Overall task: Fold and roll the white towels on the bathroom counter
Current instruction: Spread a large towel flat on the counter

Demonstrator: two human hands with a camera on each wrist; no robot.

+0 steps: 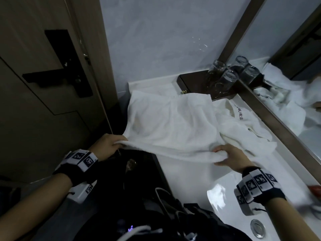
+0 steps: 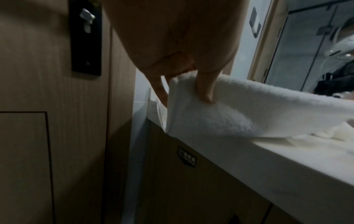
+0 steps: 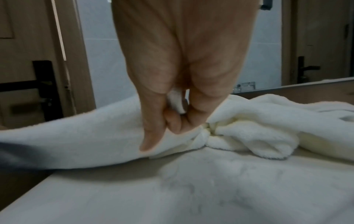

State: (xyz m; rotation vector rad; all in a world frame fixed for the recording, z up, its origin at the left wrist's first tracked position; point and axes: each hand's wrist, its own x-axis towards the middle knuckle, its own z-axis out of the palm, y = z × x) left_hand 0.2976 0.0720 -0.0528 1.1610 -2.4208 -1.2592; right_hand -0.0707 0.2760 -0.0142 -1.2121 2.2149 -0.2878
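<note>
towel in hand: white towel (image 1: 166, 122) spread over the left end of the counter (image 1: 196, 173), its near hem lifted off the counter's front edge and doubled into a soft fold
left hand: left hand (image 1: 106, 145) pinches the near-left corner, thumb (image 2: 204, 89) on top of the cloth and fingers under; this corner hangs out past the front-left corner of the counter, toward the door (image 1: 43, 75)
right hand: right hand (image 1: 231, 156) is clamped on the near-right corner, fingers (image 3: 172, 121) curled round a bunched bit of hem, just above the counter surface
long axis: the held hem runs left to right along the front edge, slightly slack between the two grips
key relation: the rest of the towel lies away from both grips, toward the back wall; far edge sits near the back-left corner beside the dark tray (image 1: 199, 84) of glasses
second towel: crumpled white towel (image 1: 243, 126) with dark lettering, at the back edge by the mirror (image 1: 286, 58), touching and partly under the first towel's right side
nearer hand: right hand is nearer the crumpled towel; left is well apart from it
sink: basin (image 1: 231, 206) on the near-right, clear of both towels
step judged: first fold, near hem likely goes forward onto the far edge; rolling not yet started
risk judged: right corner may snag the crumpled towel
</note>
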